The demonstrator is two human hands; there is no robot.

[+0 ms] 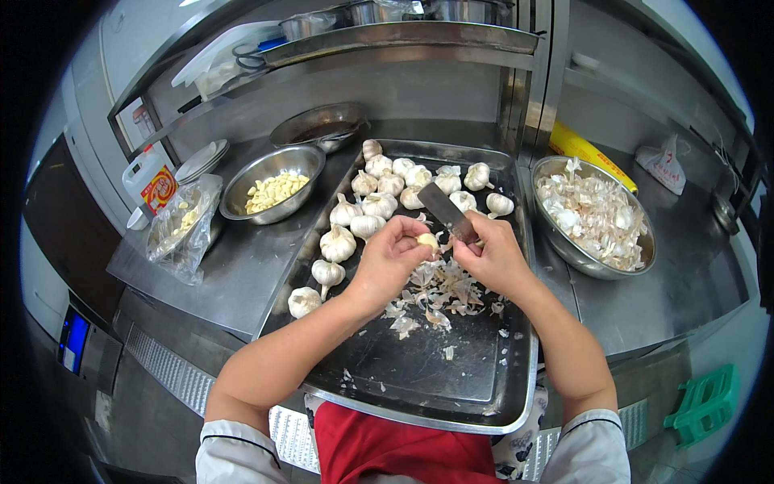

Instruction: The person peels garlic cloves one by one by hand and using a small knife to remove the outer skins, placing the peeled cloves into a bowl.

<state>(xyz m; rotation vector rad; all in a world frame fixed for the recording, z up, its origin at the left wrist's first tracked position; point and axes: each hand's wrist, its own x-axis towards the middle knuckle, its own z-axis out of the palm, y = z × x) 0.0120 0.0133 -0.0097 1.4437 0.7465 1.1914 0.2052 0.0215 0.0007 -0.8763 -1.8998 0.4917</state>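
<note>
Between the fingertips of my left hand (396, 254) is a pale peeled garlic clove (427, 241). My right hand (493, 248) grips a small knife with a broad dark blade (446, 209), which points up and to the left. Both hands are close together over a dark metal tray (411, 369). Loose garlic skins (447, 287) lie in a heap under the hands. Whole garlic bulbs (379, 206) fill the far part of the tray and run down its left side. The knife's handle is hidden inside my right fist.
Left of the tray, a steel bowl (233, 202) holds peeled cloves, beside a plastic-covered bowl (181, 227). A dark pan (284, 130) stands behind. On the right, another steel bowl (595, 269) is heaped with skins. A steel shelf (405, 39) crosses overhead. A green stool (704, 402) stands on the floor.
</note>
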